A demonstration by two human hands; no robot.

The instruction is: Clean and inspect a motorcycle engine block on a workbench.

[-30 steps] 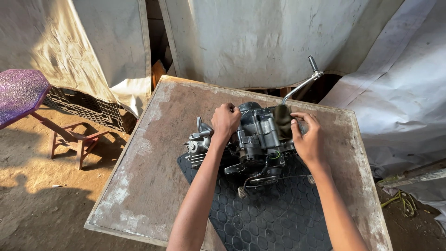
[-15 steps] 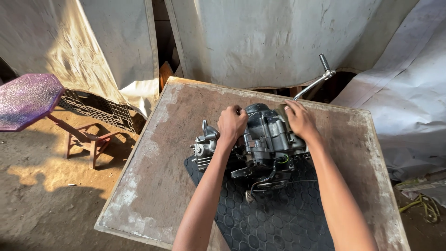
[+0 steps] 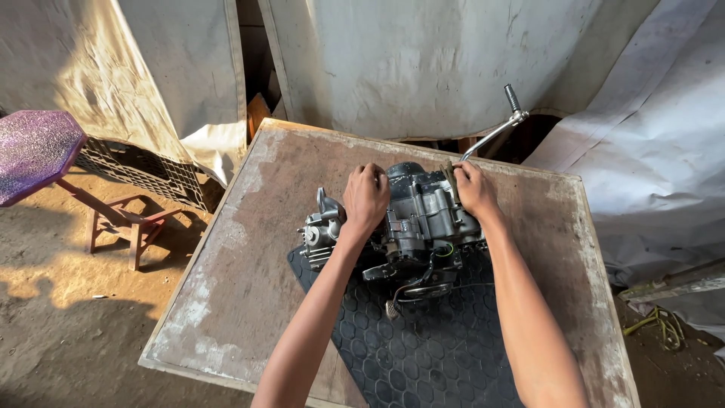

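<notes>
I grip the engine (image 3: 419, 219) with both hands: left hand (image 3: 365, 198) fingers curled over its top, right hand (image 3: 474, 189) fingers clamped on its far edge. It sits on the mat (image 3: 430, 340) on the tabletop (image 3: 249, 249). Repositioning seems underway; turning it calls for a firm, even hold.
</notes>
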